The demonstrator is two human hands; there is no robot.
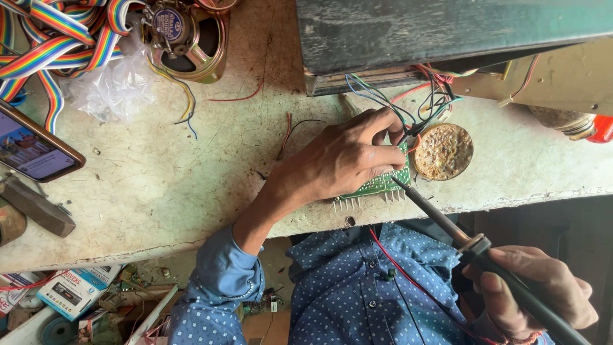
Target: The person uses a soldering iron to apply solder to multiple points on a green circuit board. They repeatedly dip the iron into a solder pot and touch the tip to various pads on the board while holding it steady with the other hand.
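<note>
My left hand (pixel 341 160) presses down on a small green circuit board (pixel 380 185) at the front edge of the workbench (pixel 166 191), fingers curled over the board and its bundle of coloured wires (pixel 424 96). My right hand (pixel 539 287) grips the dark handle of a soldering iron (pixel 447 223), whose tip touches the board's right edge. A round tin of crusty flux (pixel 443 151) sits just right of the board.
Rainbow ribbon cables (pixel 57 38), a clear plastic bag (pixel 115 86) and a loudspeaker (pixel 188 38) lie at the back left. A phone (pixel 32 147) rests at the left edge. A dark equipment chassis (pixel 447 32) overhangs the back right. Boxes sit below the bench (pixel 76 291).
</note>
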